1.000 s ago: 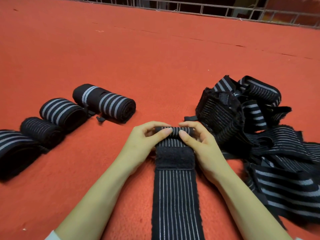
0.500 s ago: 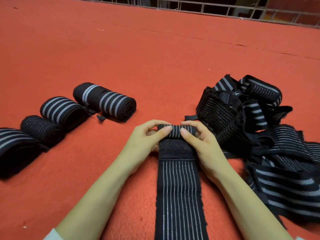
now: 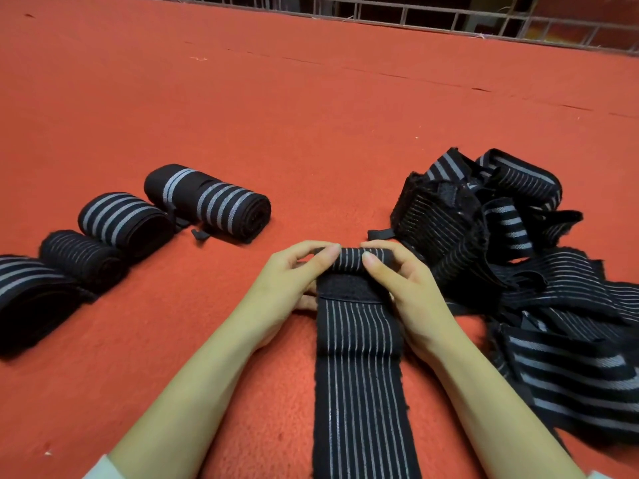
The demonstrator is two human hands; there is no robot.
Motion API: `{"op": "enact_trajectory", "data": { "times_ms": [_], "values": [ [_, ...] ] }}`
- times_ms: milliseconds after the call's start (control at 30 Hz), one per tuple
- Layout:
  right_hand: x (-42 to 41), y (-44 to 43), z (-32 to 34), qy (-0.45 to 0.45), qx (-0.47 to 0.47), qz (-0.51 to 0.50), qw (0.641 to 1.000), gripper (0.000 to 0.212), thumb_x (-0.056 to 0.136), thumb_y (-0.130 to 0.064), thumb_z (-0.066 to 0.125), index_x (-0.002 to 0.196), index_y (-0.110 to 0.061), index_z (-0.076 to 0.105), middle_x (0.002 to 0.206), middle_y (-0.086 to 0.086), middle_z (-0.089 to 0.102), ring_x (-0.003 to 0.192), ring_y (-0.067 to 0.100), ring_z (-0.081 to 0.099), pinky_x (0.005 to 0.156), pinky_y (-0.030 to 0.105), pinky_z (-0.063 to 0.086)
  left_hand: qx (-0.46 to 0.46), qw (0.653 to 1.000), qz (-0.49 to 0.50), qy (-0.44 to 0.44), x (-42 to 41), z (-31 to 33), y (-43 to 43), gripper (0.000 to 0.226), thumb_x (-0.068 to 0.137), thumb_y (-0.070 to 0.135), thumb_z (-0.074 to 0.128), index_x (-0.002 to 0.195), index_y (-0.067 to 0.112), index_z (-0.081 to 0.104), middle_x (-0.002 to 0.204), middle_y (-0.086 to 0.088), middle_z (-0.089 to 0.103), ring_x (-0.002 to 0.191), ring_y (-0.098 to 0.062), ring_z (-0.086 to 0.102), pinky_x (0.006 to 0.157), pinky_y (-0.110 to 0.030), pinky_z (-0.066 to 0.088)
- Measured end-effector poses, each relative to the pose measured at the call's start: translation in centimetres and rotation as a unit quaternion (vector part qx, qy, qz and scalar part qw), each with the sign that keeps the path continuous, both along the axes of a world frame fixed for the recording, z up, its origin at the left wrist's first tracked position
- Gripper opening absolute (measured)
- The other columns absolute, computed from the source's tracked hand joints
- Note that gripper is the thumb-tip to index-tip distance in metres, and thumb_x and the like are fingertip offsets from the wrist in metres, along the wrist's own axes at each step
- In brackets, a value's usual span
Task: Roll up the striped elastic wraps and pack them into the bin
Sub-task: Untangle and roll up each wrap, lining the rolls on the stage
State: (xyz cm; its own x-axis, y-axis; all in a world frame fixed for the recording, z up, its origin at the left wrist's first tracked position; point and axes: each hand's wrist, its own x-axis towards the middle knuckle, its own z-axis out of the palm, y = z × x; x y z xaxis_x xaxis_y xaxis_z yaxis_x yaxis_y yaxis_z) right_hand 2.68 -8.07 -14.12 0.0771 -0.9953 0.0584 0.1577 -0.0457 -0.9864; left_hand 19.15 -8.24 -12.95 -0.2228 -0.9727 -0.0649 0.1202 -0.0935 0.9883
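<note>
A black elastic wrap with thin white stripes (image 3: 359,375) lies flat on the red carpet and runs toward me. Its far end is wound into a small roll (image 3: 351,259), with a black hook-and-loop patch (image 3: 349,286) just below it. My left hand (image 3: 287,285) pinches the roll's left end. My right hand (image 3: 404,288) pinches its right end. Several finished rolls lie in a row at the left (image 3: 207,200), (image 3: 122,219), (image 3: 81,257), (image 3: 31,295). No bin is in view.
A tangled heap of unrolled striped wraps (image 3: 511,257) lies at the right, close to my right hand. The red carpet (image 3: 311,115) stretches far ahead to a metal railing (image 3: 449,15) along the top edge.
The small roll has turned toward me over the hook-and-loop patch and grown slightly thicker. Both hands have stayed on its ends.
</note>
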Motion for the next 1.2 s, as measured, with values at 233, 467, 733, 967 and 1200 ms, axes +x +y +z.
{"op": "enact_trajectory", "data": {
  "times_ms": [233, 467, 733, 967, 1200],
  "values": [
    [0.16, -0.20, 0.06, -0.021, 0.055, 0.011, 0.998, 0.046, 0.086, -0.035, 0.063, 0.115, 0.000, 0.060, 0.110, 0.019, 0.069, 0.095, 0.022, 0.066, 0.086, 0.034, 0.052, -0.057, 0.998, 0.010, 0.014, 0.04, 0.00, 0.11, 0.022, 0.089, 0.003, 0.061, 0.109, 0.010, 0.066, 0.087, -0.004, 0.066, 0.067, -0.005, 0.061, 0.056, -0.014, 0.046],
    [-0.02, -0.03, -0.17, 0.003, 0.015, 0.040, 0.999, 0.037, 0.086, -0.020, 0.058, 0.123, -0.017, 0.055, 0.105, 0.004, 0.068, 0.093, 0.013, 0.063, 0.081, 0.023, 0.053, 0.001, 1.000, 0.003, 0.019, 0.12, -0.22, -0.08, 0.030, 0.085, 0.029, 0.062, 0.111, 0.016, 0.066, 0.101, -0.007, 0.070, 0.088, -0.014, 0.065, 0.071, -0.024, 0.053],
    [-0.07, 0.07, 0.24, 0.020, -0.023, 0.009, 0.999, 0.026, 0.091, -0.028, 0.053, 0.113, -0.024, 0.066, 0.095, -0.005, 0.069, 0.087, 0.007, 0.064, 0.078, 0.021, 0.051, -0.058, 0.998, 0.040, 0.001, 0.13, -0.03, 0.19, 0.021, 0.082, 0.004, 0.070, 0.099, 0.015, 0.072, 0.087, -0.002, 0.067, 0.060, -0.012, 0.058, 0.045, -0.020, 0.040],
    [-0.27, 0.17, 0.28, 0.033, -0.045, 0.004, 0.998, 0.023, 0.095, -0.012, 0.052, 0.113, -0.021, 0.063, 0.086, -0.010, 0.065, 0.079, 0.000, 0.061, 0.072, 0.014, 0.049, 0.004, 1.000, -0.003, 0.015, -0.15, -0.07, 0.25, 0.038, 0.085, 0.039, 0.055, 0.116, 0.020, 0.065, 0.113, -0.008, 0.070, 0.098, -0.026, 0.067, 0.084, -0.038, 0.054],
    [0.00, -0.01, 0.33, -0.013, 0.007, -0.020, 1.000, 0.038, 0.082, -0.033, 0.060, 0.116, -0.015, 0.063, 0.104, 0.002, 0.069, 0.093, 0.011, 0.065, 0.090, 0.031, 0.049, -0.072, 0.997, 0.019, -0.003, -0.05, -0.10, 0.21, 0.026, 0.080, 0.018, 0.068, 0.106, 0.023, 0.073, 0.104, -0.005, 0.073, 0.103, -0.023, 0.067, 0.092, -0.033, 0.053]
  ]
}}
